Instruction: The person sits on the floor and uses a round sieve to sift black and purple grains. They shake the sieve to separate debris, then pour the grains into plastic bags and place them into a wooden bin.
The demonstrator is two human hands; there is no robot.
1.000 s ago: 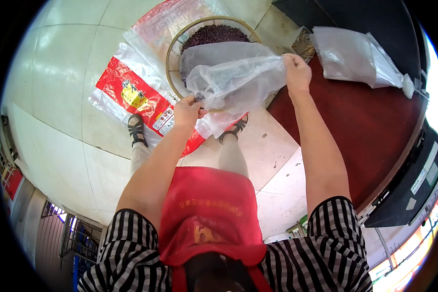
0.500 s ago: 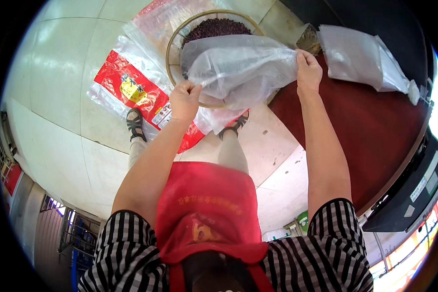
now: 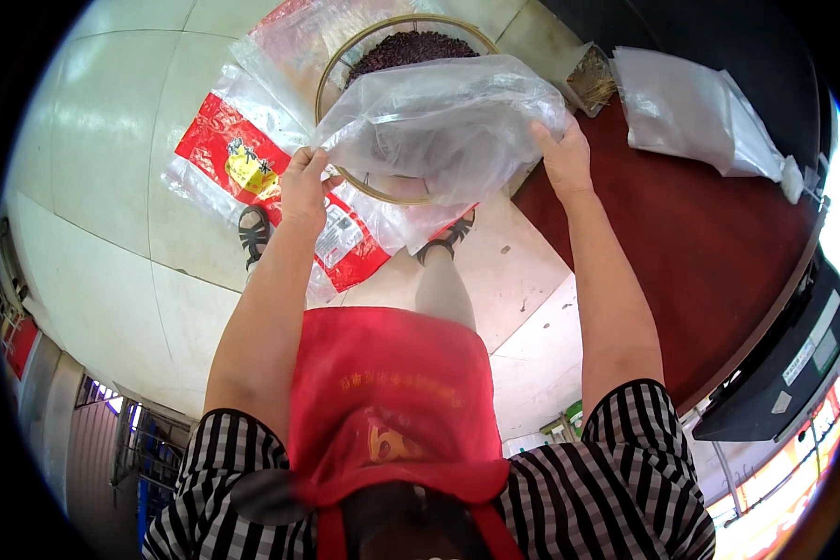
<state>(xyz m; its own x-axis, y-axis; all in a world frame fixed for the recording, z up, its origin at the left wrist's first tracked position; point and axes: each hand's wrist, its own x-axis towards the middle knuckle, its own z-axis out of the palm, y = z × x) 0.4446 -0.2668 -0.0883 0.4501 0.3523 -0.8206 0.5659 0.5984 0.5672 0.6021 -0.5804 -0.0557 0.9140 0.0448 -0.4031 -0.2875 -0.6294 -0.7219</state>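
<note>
A clear plastic bag (image 3: pixel 448 112) is stretched between my two hands, wide and puffed out. Its left edge is pinched in the fingers of my left hand (image 3: pixel 305 191). My right hand (image 3: pixel 566 161) grips the bag's right end, thumb against the film. Beneath the bag stands a round basket (image 3: pixel 321 93) with a tan rim, partly covered by it. Dark purple-brown beans or similar small pieces (image 3: pixel 415 51) show at the basket's far side; the rest of its inside is seen only dimly through the plastic.
Red and clear printed plastic sacks (image 3: pixel 217 140) lie flat under and beside the basket on the tiled floor (image 3: pixel 103 177). To the right is a dark red tabletop (image 3: pixel 681 243), holding a stack of clear bags (image 3: pixel 691 112) and a small open box (image 3: pixel 590 82) of thin sticks.
The bag has opened wider and filled out. My left hand has moved left and slightly down, and my right hand has shifted a little left and down along the bag.
</note>
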